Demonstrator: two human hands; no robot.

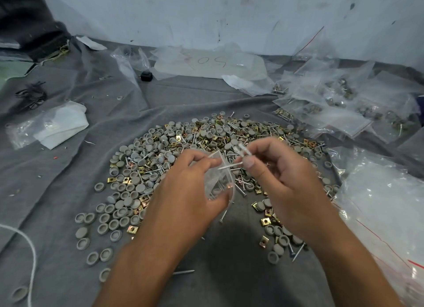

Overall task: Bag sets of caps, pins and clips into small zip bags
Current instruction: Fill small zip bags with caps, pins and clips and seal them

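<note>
The right hand (282, 169) pinched a few pins (238, 154), points toward the small zip bag (219, 180) that the left hand (190, 185) gripped just beside it. Best to spread the mouth wide first (it looked barely parted). Loose caps (128, 192) and clips (133, 229) lay beyond both hands.

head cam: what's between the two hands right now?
In the head view, the small zip bag held by the left hand, and pins pinched by the right hand, pointing toward its mouth.
</note>
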